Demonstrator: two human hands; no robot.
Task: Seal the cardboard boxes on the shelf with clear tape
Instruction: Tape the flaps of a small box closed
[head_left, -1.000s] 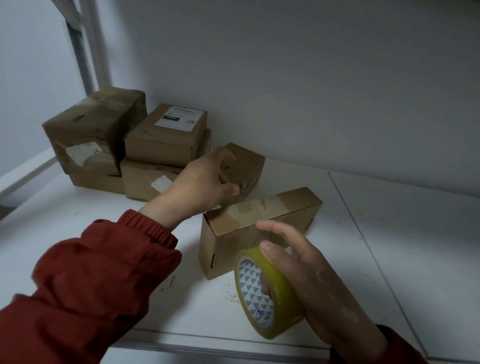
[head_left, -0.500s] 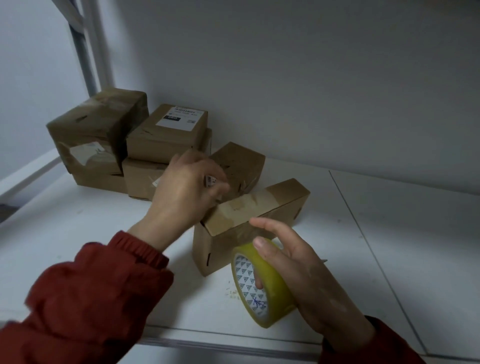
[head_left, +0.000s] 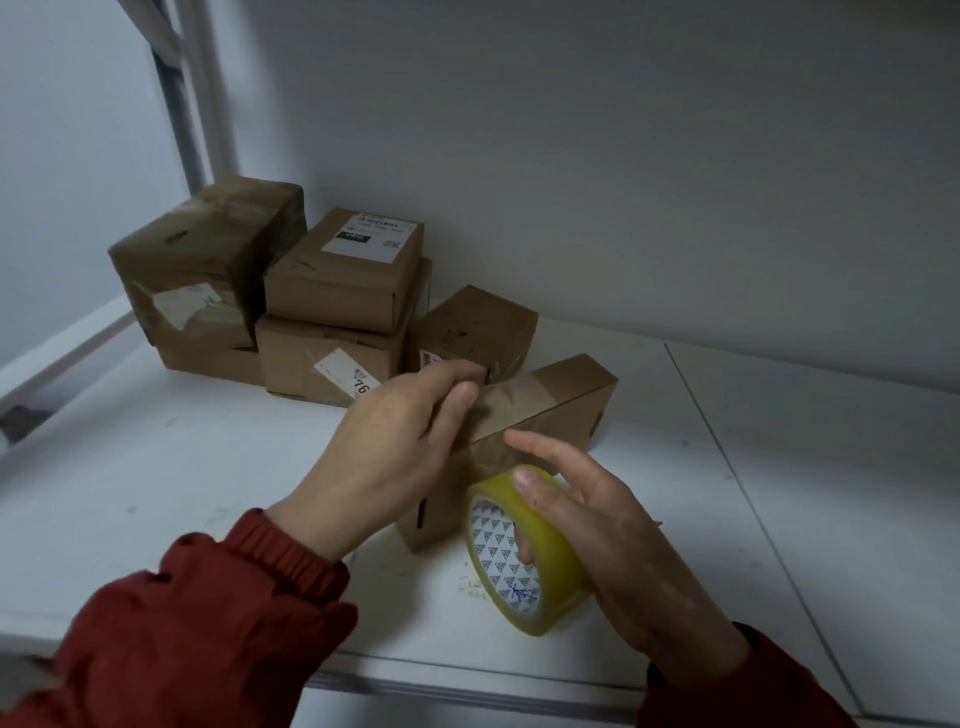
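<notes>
Cardboard boxes sit toward the back left of a white shelf (head_left: 208, 467), and the one being worked on, a long box (head_left: 566, 395), lies apart from them near the middle, running slantwise from the front toward the grey back wall (head_left: 623, 156). A paler, glossy band crosses its top. The left hand (head_left: 395, 452) lies over the near part of this box, its fingers reaching onto the top; thumb and forefinger tips meet there, but whether they pinch anything cannot be told. The right hand (head_left: 613, 545) grasps the tape roll (head_left: 558, 571), which stands on edge just in front of the long box's near end: the thumb presses on the yellowish outer band, one finger hooks through the white, triangle-patterned core, and the forefinger points straight out toward the box. Both arms wear red sleeves (head_left: 208, 623). Behind the long box, touching or nearly touching it, stands a small box (head_left: 478, 327). Left of that, a labelled box (head_left: 348, 270) is stacked on a lower box (head_left: 322, 358) bearing a white tag, and a tall box (head_left: 208, 249) with torn tape on its side stands at the far left beside the shelf's upright post (head_left: 187, 93). A few small scraps (head_left: 467, 587) lie on the shelf by the roll.
</notes>
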